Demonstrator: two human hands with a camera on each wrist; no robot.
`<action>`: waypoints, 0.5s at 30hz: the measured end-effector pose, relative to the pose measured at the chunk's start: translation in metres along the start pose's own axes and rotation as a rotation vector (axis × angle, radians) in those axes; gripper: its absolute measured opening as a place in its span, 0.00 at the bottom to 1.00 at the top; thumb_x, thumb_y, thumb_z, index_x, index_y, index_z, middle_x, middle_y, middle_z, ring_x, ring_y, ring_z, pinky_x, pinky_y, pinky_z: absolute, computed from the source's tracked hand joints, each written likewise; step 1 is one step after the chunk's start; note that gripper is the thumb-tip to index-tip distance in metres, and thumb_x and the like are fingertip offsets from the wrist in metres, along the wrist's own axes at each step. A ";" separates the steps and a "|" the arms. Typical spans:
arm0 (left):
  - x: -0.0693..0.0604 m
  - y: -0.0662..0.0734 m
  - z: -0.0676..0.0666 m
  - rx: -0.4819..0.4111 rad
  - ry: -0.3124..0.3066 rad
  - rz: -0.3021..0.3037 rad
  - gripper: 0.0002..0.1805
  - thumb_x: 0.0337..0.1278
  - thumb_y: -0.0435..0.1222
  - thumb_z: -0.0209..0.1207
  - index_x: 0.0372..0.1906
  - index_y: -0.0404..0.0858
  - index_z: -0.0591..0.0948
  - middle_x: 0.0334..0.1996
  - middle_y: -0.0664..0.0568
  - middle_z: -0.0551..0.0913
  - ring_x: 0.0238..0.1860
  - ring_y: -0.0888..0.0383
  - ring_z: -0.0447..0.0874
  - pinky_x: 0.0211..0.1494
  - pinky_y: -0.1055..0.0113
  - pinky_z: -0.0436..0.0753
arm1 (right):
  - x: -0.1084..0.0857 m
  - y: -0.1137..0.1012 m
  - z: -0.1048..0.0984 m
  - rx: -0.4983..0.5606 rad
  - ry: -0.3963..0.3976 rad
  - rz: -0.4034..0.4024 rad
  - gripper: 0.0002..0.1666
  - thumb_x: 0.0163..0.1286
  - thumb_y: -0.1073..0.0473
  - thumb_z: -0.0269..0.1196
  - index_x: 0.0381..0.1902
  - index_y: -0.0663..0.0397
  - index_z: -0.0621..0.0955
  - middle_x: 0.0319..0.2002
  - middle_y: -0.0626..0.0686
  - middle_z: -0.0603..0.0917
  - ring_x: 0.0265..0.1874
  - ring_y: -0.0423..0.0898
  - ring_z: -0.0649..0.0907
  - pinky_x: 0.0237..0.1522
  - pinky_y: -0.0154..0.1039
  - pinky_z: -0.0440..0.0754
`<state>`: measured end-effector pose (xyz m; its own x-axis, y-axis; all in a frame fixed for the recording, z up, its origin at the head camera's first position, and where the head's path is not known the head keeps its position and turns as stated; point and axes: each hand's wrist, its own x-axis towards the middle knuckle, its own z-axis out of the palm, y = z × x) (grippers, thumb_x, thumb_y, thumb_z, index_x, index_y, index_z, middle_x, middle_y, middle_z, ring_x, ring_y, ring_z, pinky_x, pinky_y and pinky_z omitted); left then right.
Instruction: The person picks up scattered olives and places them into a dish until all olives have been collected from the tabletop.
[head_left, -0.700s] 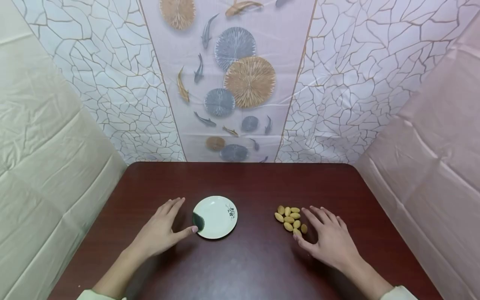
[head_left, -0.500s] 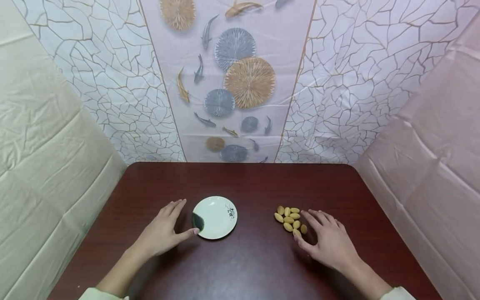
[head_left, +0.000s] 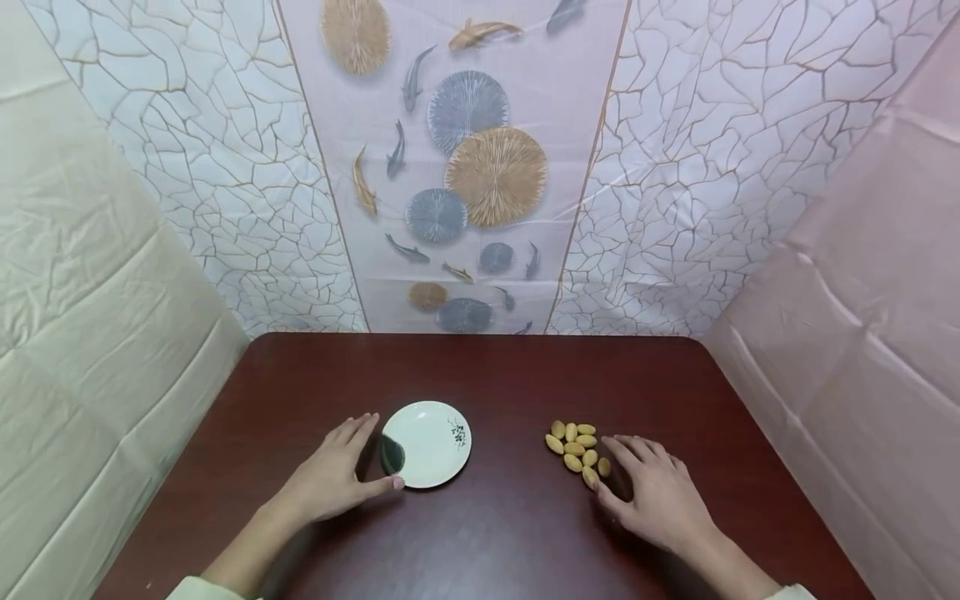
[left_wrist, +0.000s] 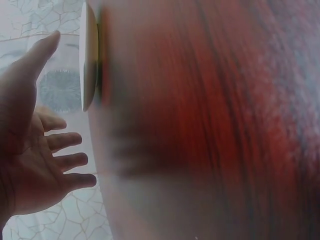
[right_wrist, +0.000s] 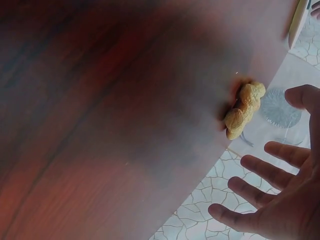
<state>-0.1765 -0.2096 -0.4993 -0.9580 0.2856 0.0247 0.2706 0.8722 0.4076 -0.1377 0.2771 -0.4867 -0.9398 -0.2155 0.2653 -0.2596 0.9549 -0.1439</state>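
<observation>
A small round white plate (head_left: 435, 454) with a dark green patch on its left rim and a dark floral print lies left of the table's middle. My left hand (head_left: 330, 479) is beside it, fingers spread, thumb near the lower left rim; whether it touches cannot be told. In the left wrist view the plate (left_wrist: 88, 60) shows edge-on beyond the open palm (left_wrist: 30, 170). Several yellow-brown oval pieces (head_left: 573, 448), like nuts or dried fruit, lie grouped to the right. My right hand (head_left: 660, 496) hovers at their right side with spread fingers, holding nothing; the pieces (right_wrist: 245, 110) look wrinkled from the right wrist.
Both things lie on a glossy dark red-brown table (head_left: 480, 533). Behind its far edge hangs a patterned cloth (head_left: 495, 175) with fish and round motifs. Pale creased sheets (head_left: 97, 333) close off the left and right sides.
The head view has tilted upward a little, so everything sits lower in it. My left hand has moved slightly rightward toward the plate; the right hand has barely moved. Plate and oval pieces stay put.
</observation>
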 end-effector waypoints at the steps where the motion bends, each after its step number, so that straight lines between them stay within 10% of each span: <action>1: 0.000 0.000 0.000 -0.004 -0.008 -0.001 0.70 0.54 0.78 0.67 0.89 0.35 0.60 0.85 0.34 0.66 0.86 0.31 0.63 0.78 0.29 0.76 | 0.000 0.000 0.000 0.002 0.000 0.000 0.38 0.68 0.39 0.75 0.73 0.46 0.84 0.67 0.56 0.87 0.67 0.64 0.84 0.58 0.77 0.83; 15: 0.004 0.005 0.007 -0.030 -0.028 0.009 0.72 0.49 0.76 0.72 0.88 0.34 0.62 0.84 0.31 0.66 0.85 0.28 0.64 0.78 0.28 0.74 | 0.004 0.004 0.005 0.003 0.008 -0.005 0.32 0.68 0.45 0.75 0.68 0.49 0.86 0.64 0.53 0.88 0.64 0.60 0.85 0.56 0.75 0.84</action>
<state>-0.1787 -0.2015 -0.5041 -0.9523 0.3050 0.0031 0.2760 0.8573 0.4345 -0.1433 0.2789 -0.4907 -0.9368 -0.2183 0.2733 -0.2647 0.9532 -0.1460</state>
